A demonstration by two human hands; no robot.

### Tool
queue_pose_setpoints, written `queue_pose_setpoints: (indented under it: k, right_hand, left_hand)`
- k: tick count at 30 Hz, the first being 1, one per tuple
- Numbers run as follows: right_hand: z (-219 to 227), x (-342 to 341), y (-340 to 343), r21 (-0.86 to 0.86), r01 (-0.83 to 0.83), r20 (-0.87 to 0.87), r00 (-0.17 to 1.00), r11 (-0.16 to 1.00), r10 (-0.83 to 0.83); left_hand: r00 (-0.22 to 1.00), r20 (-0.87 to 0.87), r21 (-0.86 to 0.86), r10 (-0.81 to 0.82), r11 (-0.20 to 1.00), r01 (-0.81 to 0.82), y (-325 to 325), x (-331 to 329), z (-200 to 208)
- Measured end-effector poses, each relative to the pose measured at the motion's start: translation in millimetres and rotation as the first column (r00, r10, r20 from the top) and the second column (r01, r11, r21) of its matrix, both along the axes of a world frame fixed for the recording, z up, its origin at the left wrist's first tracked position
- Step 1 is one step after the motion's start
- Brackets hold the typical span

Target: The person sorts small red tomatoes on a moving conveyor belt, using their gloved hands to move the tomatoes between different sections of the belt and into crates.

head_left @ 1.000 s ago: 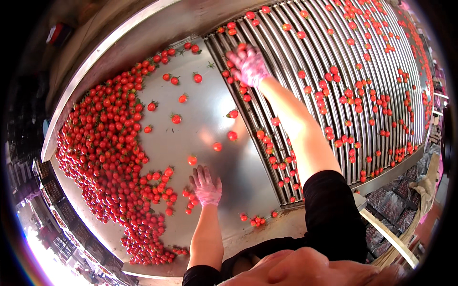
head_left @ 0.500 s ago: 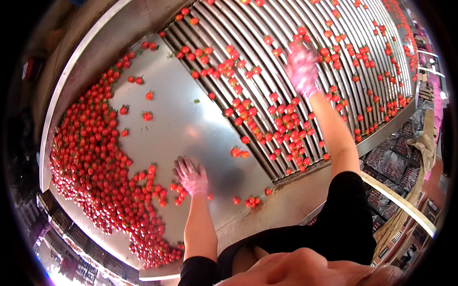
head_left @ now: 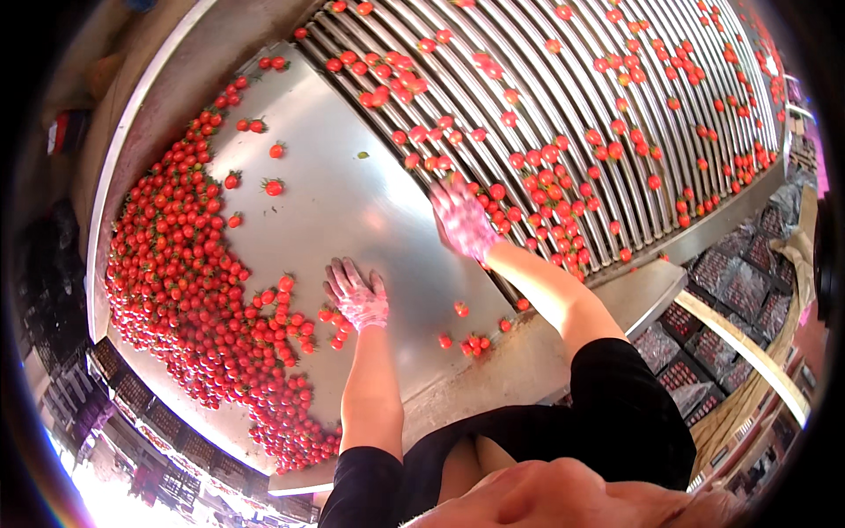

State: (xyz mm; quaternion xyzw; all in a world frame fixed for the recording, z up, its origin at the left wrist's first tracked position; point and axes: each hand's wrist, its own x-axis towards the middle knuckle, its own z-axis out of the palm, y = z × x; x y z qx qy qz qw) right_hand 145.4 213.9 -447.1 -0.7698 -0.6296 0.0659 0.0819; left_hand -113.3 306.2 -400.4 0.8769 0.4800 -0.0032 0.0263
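Through the head camera I see both of the person's gloved hands. My left grip is palm down above or on the bare steel worktop, fingers spread wide; I see it hold nothing, though what lies under the palm is hidden. A small cluster of cherry tomatoes sits just left of it, near the wrist.

My right grip is ahead and to the right of the left one, over the edge where the worktop meets the roller bed. Its fingers are extended, slightly blurred, around nothing visible; I cannot tell whether the palm touches anything. Loose tomatoes lie just beyond its fingertips, and a denser group rests on the rollers to its right. More are scattered over the bed farther ahead and right.

The big tomato heap stretches along the far left of the left grip, inside the metal side wall. A green leaf lies well ahead of the left grip. Behind and to the right of it, a few tomatoes sit near the worktop's near edge. Well right of the right grip are crates of tomatoes.
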Motion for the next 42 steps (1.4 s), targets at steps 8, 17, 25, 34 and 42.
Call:
queue_pose_setpoints:
  k: [8,17,25,34,42]
  right_hand:
    - [79.7,112.4,-116.1,-0.138,0.298,0.253,0.933,0.945,-0.257]
    - [146.2,31.4,-193.0,-0.629,-0.036,-0.509,0.775,0.776,-0.376]
    - [197.0,63.5,-323.8,-0.182,0.483,0.093,0.875,0.856,-0.474]
    - [191.2,54.3,-324.2,0.055,0.602,0.052,0.795,0.797,-0.604]
    - [196.8,55.7,-323.2,-0.002,0.637,0.0,0.771,0.771,-0.637]
  left_hand:
    - [1.0,0.011,0.03,-0.026,0.999,0.026,-3.0,0.8,-7.9]
    - [0.999,-0.033,0.013,-0.022,1.0,0.022,-3.2,0.1,-3.2]
    - [0.997,-0.077,-0.019,0.023,1.0,-0.025,2.2,-1.3,-1.7]
    - [0.809,0.479,-0.423,-0.34,0.718,0.553,-79.3,231.6,38.9]
    - [0.43,0.236,-0.212,-0.871,0.386,0.898,-199.0,325.2,41.9]
